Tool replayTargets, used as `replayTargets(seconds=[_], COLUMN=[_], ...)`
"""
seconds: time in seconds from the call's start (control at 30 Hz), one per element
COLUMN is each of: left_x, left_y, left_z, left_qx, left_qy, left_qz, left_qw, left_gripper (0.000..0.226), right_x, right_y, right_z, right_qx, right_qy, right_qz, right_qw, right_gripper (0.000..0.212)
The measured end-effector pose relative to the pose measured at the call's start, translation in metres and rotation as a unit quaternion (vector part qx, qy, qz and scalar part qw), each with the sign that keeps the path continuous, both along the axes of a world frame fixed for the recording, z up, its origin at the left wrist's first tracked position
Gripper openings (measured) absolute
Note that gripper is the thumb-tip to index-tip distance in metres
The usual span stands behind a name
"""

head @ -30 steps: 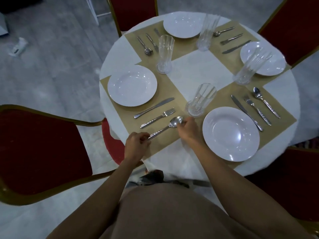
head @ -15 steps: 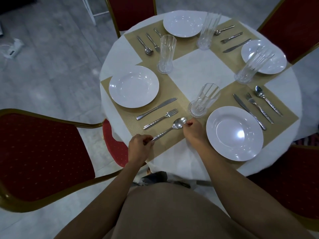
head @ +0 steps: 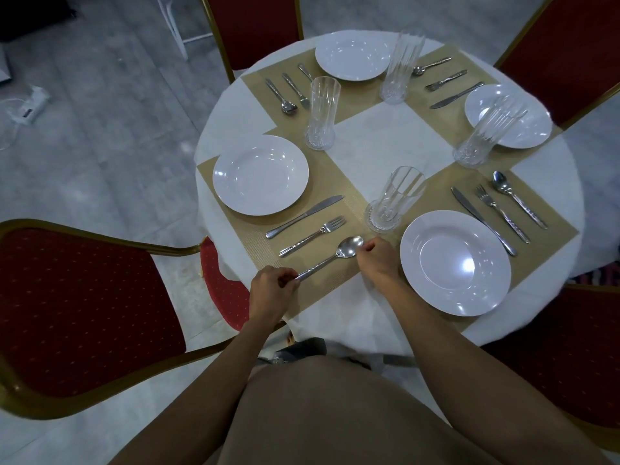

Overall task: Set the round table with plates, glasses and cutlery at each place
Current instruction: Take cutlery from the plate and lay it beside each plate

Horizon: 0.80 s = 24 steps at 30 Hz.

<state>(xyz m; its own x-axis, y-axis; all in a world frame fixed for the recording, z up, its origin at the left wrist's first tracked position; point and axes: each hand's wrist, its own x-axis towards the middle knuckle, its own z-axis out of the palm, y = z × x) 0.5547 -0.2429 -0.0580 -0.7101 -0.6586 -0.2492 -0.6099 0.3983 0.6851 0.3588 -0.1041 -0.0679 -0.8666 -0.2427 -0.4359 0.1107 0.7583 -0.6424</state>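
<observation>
The left hand [head: 273, 290] is gripping the handle end of the spoon [head: 330, 260], its fingers curled tightly round the metal. The right hand [head: 377, 260] is also curled, its fingertips touching the edge of the spoon's bowl. The spoon is lying on the beige placemat [head: 261, 246] at the near edge of the round table [head: 375, 146]. Its long axis is running diagonally, the bowl pointing toward the ribbed glass [head: 394, 199] and the handle toward the table's rim, parallel to the fork [head: 313, 234] and knife [head: 303, 213] beside it.
</observation>
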Motion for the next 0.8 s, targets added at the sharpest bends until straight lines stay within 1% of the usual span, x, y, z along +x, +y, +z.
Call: replayTargets(seconds=[0.33, 0.5, 0.8], left_x=[0.001, 0.002, 0.003], left_y=[0.001, 0.001, 0.001], left_z=[-0.009, -0.011, -0.015], left_qx=[-0.006, -0.011, -0.015], left_qy=[0.009, 0.007, 0.008], left_qz=[0.002, -0.005, -0.002], left_qw=[1.000, 1.000, 1.000], left_gripper=[0.023, 0.023, 0.023], right_x=[0.002, 0.002, 0.004], right_y=[0.003, 0.004, 0.003], right_z=[-0.003, -0.002, 0.005], right_qx=[0.001, -0.004, -0.002], right_qy=[0.009, 0.004, -0.003], right_qz=[0.010, 0.008, 0.007], right_qw=[1.000, 1.000, 1.000], right_gripper=[0.011, 0.007, 0.008])
